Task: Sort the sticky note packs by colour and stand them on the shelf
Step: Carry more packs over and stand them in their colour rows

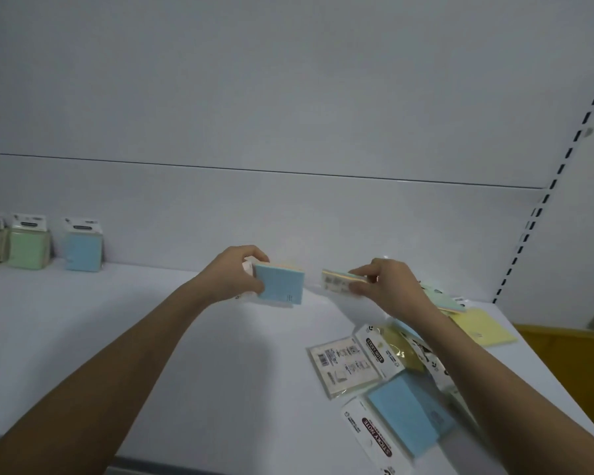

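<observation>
A wide white shelf (151,337) fills the view, backed by a pale wall panel. At its far left, sorted sticky note packs stand upright in a row: a cream stack at the edge, then a green pack (29,246), then a blue pack (83,250). At the near right lies an unsorted pile (402,371) of packs lying flat and overlapping, blue, yellow and one turned label-side up.

Both your arms reach forward over the middle of the shelf. Your left hand (232,274) is closed around one edge of a blue held pack (280,284), thumb in front and fingers behind, its face turned toward you; a peach-coloured edge shows behind it, so it may be two packs. Your right hand (383,282) pinches a second pack (340,281) edge-on between thumb and fingertips; its colour cannot be told from this angle.

To do this step well, turn the right-hand pack face-on to read its colour first. Carry the blue one left to the standing blue pack, and set it on its bottom edge, flush against it, so it stays upright.
</observation>
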`<action>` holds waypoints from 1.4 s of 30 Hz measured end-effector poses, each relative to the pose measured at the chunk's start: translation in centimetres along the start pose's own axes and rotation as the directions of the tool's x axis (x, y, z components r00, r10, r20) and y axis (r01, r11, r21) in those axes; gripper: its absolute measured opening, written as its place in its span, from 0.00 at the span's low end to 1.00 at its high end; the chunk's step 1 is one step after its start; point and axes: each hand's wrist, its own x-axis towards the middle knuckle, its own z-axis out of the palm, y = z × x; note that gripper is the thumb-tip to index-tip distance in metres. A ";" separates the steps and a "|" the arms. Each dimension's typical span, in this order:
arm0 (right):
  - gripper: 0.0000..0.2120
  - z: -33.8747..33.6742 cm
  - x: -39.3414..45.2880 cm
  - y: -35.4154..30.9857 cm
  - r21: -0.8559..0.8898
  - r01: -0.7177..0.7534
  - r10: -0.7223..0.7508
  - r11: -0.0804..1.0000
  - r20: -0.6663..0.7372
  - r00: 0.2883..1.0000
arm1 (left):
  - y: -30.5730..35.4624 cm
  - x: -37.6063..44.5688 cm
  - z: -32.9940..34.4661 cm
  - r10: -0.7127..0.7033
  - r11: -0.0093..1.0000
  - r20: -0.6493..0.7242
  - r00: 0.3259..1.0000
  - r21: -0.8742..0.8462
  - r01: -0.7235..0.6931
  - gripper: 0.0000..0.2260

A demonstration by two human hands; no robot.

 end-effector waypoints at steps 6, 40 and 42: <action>0.11 0.8 -1.5 -0.4 -0.042 0.192 -0.181 0.980 0.183 0.966 | -0.3 -0.1 -0.3 -0.040 0.994 -0.068 0.997 -0.108 0.032 0.09; 0.06 5.5 -6.7 -8.6 0.859 -0.262 0.120 0.440 0.234 0.965 | -3.6 -13.0 -1.1 -0.401 0.685 -0.221 0.889 -0.717 0.131 0.08; 0.06 5.9 -6.9 -10.6 0.844 -0.244 0.102 0.478 0.223 0.970 | -4.2 -14.2 -2.8 -0.419 0.680 -0.256 0.871 -0.725 0.114 0.08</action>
